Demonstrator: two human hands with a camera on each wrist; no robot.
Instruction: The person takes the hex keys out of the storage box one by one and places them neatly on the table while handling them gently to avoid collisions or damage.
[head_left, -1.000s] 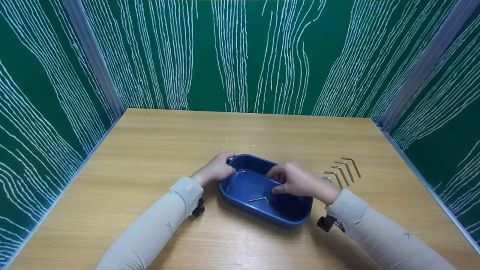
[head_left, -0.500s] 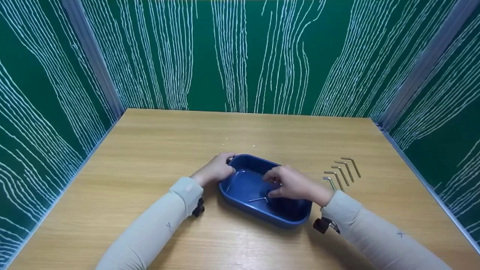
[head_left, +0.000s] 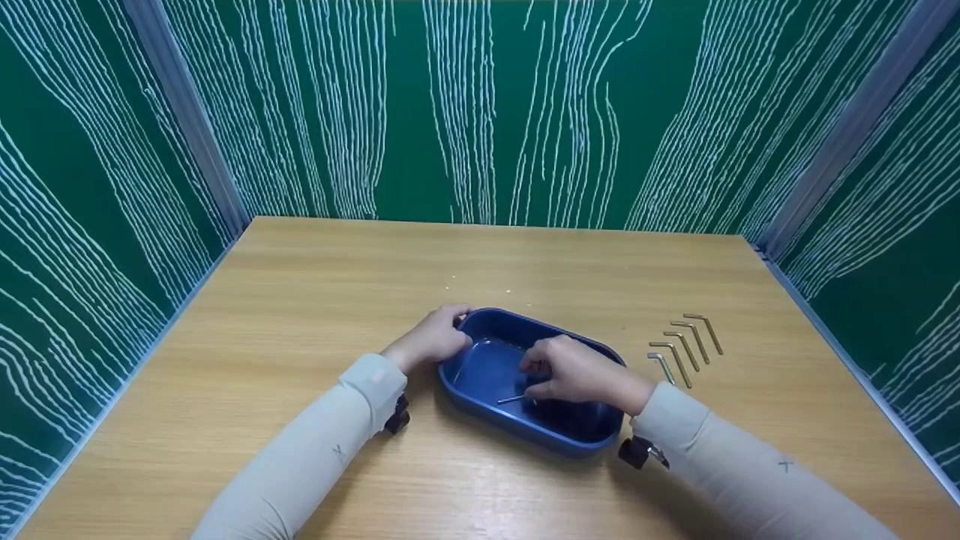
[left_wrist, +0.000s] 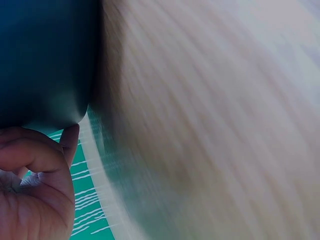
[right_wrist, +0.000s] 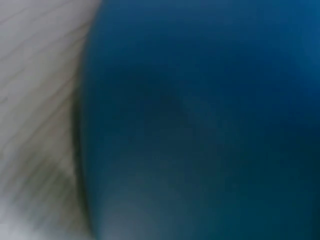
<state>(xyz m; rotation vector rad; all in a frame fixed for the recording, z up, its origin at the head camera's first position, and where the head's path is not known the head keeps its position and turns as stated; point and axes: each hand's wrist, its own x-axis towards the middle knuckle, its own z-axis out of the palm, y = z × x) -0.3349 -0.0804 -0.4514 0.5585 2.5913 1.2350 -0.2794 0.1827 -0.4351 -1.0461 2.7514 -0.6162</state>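
Observation:
A deep blue plastic tray [head_left: 517, 426] with rounded ends sits on the wooden table. My left hand [head_left: 435, 337] grips its left end, thumb inside over the rim; in the left wrist view its curled fingers meet the tray's outer wall [left_wrist: 45, 60]. Inside the tray lies one small Allen key [head_left: 511, 399], its bent end partly covered by my right hand [head_left: 574, 371]. That hand reaches over the right side with thumb and bent fingers apart, just above the key. Blue tray wall [right_wrist: 200, 125] fills most of the right wrist view, where no fingers show.
Several Allen keys [head_left: 688, 351] lie in a slanted row on the table [head_left: 337, 285], right of the tray. Small white specks [head_left: 508, 291] dot the wood behind it. Green walls [head_left: 405, 112] with white wavy lines enclose the table's back and sides.
My right hand has moved a little left and down inside the tray, towards the Allen key, now covering its bent end. My left hand and the tray have hardly moved.

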